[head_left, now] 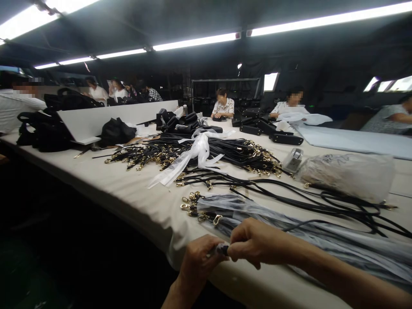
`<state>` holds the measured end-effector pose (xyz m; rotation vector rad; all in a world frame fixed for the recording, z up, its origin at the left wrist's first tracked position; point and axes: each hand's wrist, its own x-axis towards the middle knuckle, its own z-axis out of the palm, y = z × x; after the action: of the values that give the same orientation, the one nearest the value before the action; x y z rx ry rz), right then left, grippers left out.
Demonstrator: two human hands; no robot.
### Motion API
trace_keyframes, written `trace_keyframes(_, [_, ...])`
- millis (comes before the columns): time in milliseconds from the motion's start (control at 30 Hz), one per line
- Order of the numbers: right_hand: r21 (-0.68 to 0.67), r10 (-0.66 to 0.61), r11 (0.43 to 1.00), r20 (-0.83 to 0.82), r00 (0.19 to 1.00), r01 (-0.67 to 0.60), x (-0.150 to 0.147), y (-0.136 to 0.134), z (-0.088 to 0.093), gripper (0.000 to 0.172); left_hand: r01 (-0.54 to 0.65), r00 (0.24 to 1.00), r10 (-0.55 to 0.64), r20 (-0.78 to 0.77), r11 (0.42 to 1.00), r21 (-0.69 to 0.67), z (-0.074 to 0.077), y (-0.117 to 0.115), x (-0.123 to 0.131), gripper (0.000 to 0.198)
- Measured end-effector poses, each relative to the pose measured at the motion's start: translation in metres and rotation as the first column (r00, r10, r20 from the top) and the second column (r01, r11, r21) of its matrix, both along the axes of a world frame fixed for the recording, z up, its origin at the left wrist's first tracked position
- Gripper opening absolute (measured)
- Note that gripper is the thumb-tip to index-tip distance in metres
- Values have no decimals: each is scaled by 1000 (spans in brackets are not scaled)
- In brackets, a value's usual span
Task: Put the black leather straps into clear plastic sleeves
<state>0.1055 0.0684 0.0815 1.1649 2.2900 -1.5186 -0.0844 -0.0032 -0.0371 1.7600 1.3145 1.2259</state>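
Note:
At the table's near edge, my left hand [200, 256] is closed around one side of a small dark piece wrapped in clear plastic [222, 249], which looks like a strap end. My right hand [254, 243] pinches the other side, its fingers nearly touching my left. Most of the piece is hidden by my fingers. Just behind my hands lie black straps in clear plastic sleeves [244, 211], their gold snap hooks [217, 219] pointing left. Further back, loose black straps [273, 186] run to the right.
A large pile of black straps with gold hooks [257, 156] lies mid-table under white plastic strips [199, 150]. To the right are a full plastic bag [347, 174] and a small clear box [292, 159]. Black cases [286, 138] and a white divider [119, 118] stand behind; several people sit around.

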Motion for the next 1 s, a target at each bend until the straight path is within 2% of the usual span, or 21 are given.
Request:
trace_keyframes(67, [-82,-37,996,-8,999,37,0,4,-9,25,-88,993,90,-73,995,36,-3,-1,-4,18])
trace_keyframes(100, [-70,-46,996,13,999,47,0,5,-13,25,-121,988,124,-88,992,38,-4,-1,-6,18])
trace_keyframes(133, [1,-44,999,44,998,44,1,6,-17,25,-143,986,144,-84,990,14,-5,-2,-8,19])
trace_keyframes(167, [131,-37,991,80,996,27,2,5,-21,24,-157,986,154,-56,987,-34,-5,-2,-8,20])
trace_keyframes(200, [299,-24,954,115,993,-12,3,3,-24,24,-153,988,153,-6,982,-110,-6,-2,-8,21])
trace_keyframes(233, [470,-4,880,149,989,-67,4,1,-28,24,-132,987,148,67,971,-200,-7,-2,-8,19])
trace_keyframes(300, [695,73,691,208,975,-200,3,-7,-36,26,-34,960,135,244,926,-375,-10,-1,-4,13])
trace_keyframes(333, [733,124,627,241,963,-264,2,-12,-39,26,33,937,125,325,898,-438,-12,-1,-1,13])
trace_keyframes(400, [731,206,581,293,934,-358,-1,-19,-43,24,145,897,103,430,851,-505,-17,-1,5,17])
trace_keyframes(433, [718,219,589,301,928,-371,-2,-21,-42,23,180,887,92,452,833,-523,-19,-2,8,19])
trace_keyframes(500, [666,195,675,254,947,-317,-2,-19,-37,21,176,906,71,418,833,-524,-21,-3,10,20])
trace_keyframes(567, [541,157,809,176,972,-229,4,-10,-27,23,88,961,38,275,898,-432,-20,-5,8,20])
trace_keyframes(633, [320,134,931,157,978,-179,14,2,-19,27,17,996,7,86,962,-271,-19,-7,1,23])
trace_keyframes(667, [199,125,967,166,978,-157,20,8,-16,29,5,1000,-3,13,980,-201,-19,-7,-3,24])
trace_keyframes(733, [21,95,995,163,982,-100,32,17,-13,28,-3,999,-5,-52,990,-139,-19,-8,-9,26])
trace_keyframes(800, [-64,75,996,107,991,-69,40,21,-11,29,-19,998,12,-54,991,-133,-20,-9,-13,23])
trace_keyframes(933, [-18,136,991,2,991,-136,47,16,-1,36,-33,998,44,52,980,-194,-19,-6,-10,10])
trace_keyframes(1000, [28,135,990,0,991,-135,47,12,6,31,-16,987,58,149,964,-267,-17,-4,-7,5])
